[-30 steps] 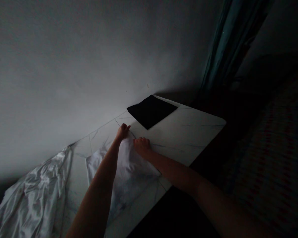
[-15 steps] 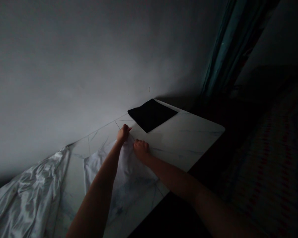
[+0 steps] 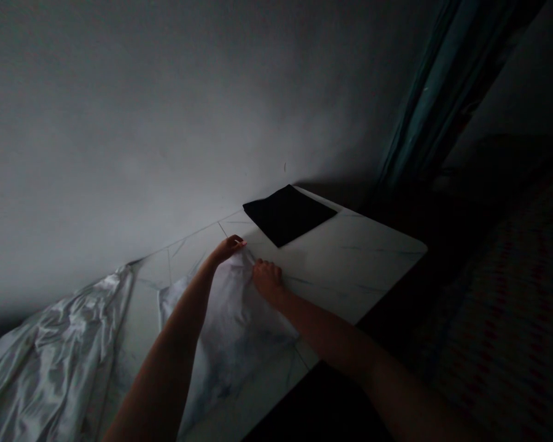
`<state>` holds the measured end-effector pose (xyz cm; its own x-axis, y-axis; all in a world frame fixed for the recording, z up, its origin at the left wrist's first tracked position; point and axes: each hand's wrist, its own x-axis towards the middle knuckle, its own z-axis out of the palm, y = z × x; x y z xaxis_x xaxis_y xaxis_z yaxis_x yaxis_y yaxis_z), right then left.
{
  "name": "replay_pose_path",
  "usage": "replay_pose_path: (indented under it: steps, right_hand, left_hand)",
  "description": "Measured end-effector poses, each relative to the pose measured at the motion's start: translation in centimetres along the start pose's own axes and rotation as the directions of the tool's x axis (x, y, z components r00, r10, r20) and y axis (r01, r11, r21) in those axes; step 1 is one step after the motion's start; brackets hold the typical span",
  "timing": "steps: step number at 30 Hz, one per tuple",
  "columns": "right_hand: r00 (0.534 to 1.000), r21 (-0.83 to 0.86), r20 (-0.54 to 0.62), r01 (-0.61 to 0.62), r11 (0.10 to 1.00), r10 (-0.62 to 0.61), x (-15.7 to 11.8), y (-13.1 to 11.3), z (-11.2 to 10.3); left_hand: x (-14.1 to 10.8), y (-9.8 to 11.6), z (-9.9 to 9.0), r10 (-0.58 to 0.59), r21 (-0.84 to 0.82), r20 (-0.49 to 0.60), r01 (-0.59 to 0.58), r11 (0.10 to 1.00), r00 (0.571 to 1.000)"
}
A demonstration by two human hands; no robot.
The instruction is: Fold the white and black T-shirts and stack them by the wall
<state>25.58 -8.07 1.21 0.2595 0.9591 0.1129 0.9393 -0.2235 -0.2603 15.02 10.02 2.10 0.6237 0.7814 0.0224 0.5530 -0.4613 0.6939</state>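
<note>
Firstly, we record a white cloth point(image 3: 230, 325) lying bunched on a marble-patterned table point(image 3: 350, 258), under our hands. Our left hand point(image 3: 228, 248) grasps its top corner, fingers pinched; our right hand point(image 3: 267, 281) grasps it just beside, fingers clenched into the fabric. Also listed: a folded black cloth point(image 3: 288, 213) on the table by the wall point(image 3: 166, 123), a satin sheet point(image 3: 50, 374) at lower left, and a teal curtain point(image 3: 442, 80).

Thin white cloth point(image 3: 230, 331), soft and loosely rumpled, lying across a white marble-patterned tabletop point(image 3: 350, 258). Upper end gathered and lifted into a raised peak. Lower part sagging flat toward the table's near edge, thin enough for dark veins to show faintly through.
</note>
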Motion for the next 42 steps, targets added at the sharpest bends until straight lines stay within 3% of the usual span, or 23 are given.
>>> replay_pose_path:
  steps: [6,13,16,19,25,30,32,34,37,40,42]
  right_hand:
    - [1.000,0.008,0.016,-0.023,1.000,0.022,0.1,-0.1,-0.2]
    - [0.999,0.014,0.042,-0.013,1.000,0.012,0.2,-0.1,-0.4]
    - [0.999,0.005,0.028,-0.026,1.000,0.026,0.3,-0.1,0.1]
    - [1.000,0.001,0.006,-0.027,1.000,0.027,0.3,-0.1,0.5]
    - [1.000,-0.016,0.019,-0.010,1.000,0.011,-0.1,0.2,-0.3]
    - [0.995,-0.050,0.095,-0.005,0.999,0.010,-0.2,0.3,-2.2]
    - [0.992,-0.041,0.087,0.096,0.995,-0.093,-0.4,-0.3,-2.4]
    - [0.960,-0.014,0.057,0.275,0.961,-0.274,-0.4,-1.4,-1.7]
    - [0.898,0.017,0.048,0.437,0.899,-0.438,0.2,-2.7,0.0]
    - [0.905,0.032,0.141,0.400,0.916,-0.401,1.8,-2.9,1.4]
    - [0.902,0.033,0.196,0.387,0.922,-0.385,2.9,-2.3,1.7]
  left_hand:
    - [-1.2,0.0,-1.2,0.017,-0.039,0.126,-0.012,0.999,0.992]
    - [-1.8,0.5,-1.0,0.132,0.037,0.003,-0.132,0.991,0.991]
    - [-1.8,0.4,-0.2,0.068,0.235,-0.033,-0.059,0.970,0.997]
    - [-2.0,0.5,0.8,-0.002,0.447,-0.077,0.036,0.894,0.997]
    - [-3.0,1.7,1.2,0.005,0.514,-0.196,0.098,0.852,0.981]
    - [-7.9,3.0,0.2,0.080,0.570,-0.371,0.158,0.807,0.925]
    - [-11.2,2.5,0.2,0.133,0.607,-0.411,0.162,0.778,0.902]
    - [-14.6,1.4,0.4,0.149,0.645,-0.405,0.166,0.746,0.902]
    - [-18.4,-1.0,0.4,-0.025,0.647,-0.409,0.309,0.696,0.912]
    - [-20.0,-2.4,0.1,-0.251,0.612,-0.346,0.420,0.670,0.904]
    - [-20.4,-2.6,-0.2,-0.285,0.598,-0.320,0.426,0.678,0.903]
